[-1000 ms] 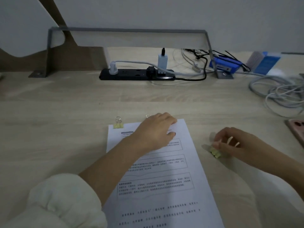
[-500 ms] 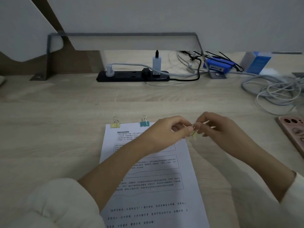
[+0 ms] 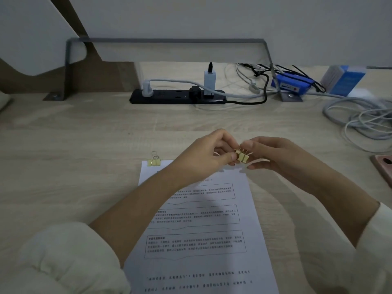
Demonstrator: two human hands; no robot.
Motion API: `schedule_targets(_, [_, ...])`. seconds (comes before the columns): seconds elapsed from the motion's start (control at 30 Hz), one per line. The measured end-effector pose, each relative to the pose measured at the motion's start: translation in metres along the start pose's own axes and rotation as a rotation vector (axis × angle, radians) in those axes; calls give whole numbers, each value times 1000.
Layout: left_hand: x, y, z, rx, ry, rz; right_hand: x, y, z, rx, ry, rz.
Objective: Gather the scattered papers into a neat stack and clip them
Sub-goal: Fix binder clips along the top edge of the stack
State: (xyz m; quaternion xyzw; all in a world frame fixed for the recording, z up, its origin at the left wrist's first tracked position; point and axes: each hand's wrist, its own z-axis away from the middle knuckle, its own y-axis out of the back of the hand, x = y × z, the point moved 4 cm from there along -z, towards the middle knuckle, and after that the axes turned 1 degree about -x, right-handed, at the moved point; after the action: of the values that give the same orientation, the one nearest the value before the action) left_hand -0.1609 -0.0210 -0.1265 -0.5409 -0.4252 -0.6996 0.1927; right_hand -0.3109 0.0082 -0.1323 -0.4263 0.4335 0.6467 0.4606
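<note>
A stack of printed white papers [image 3: 203, 225] lies on the wooden desk in front of me. A yellow binder clip [image 3: 154, 161] grips its top left corner. Above the stack's top right corner, both hands pinch a second yellow binder clip [image 3: 242, 156] with gold wire handles. My left hand [image 3: 203, 154] holds it from the left and my right hand [image 3: 269, 155] from the right. My left forearm crosses over the upper part of the stack and hides its top edge there.
A black power strip [image 3: 176, 96] with plugs lies at the back. Coiled grey cables [image 3: 364, 119] sit at the right, with a blue box [image 3: 343, 80] and a blue device [image 3: 291, 83] behind. A pink phone [image 3: 384, 166] lies at the right edge.
My right hand picked up the yellow clip from the desk and brought it left. My left hand lifted off the papers to meet it. Both now hold the clip higher.
</note>
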Motion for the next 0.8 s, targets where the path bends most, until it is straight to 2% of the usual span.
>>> schedule_targets(0.1, [-4, 10, -3, 15, 36, -66, -2, 1, -11, 68, 47, -17])
schedule_targets(0.2, [-12, 22, -10, 31, 65, -440, -2, 6, -22, 156, 65, 18])
schedule_targets(0.27, [-20, 23, -17, -48, 125, -728, -2, 8, -29, 180, 67, 76])
schedule_targets(0.33, [-26, 22, -23, -126, 182, -818, -2, 9, -35, 188, 75, 164])
schedule_targets(0.57, [-35, 21, -46, -317, 344, -745, -1, 7, -55, 105, 73, 328])
schedule_targets(0.8, [-38, 27, -52, -468, 408, -523, -3, 3, -67, -50, 52, 314])
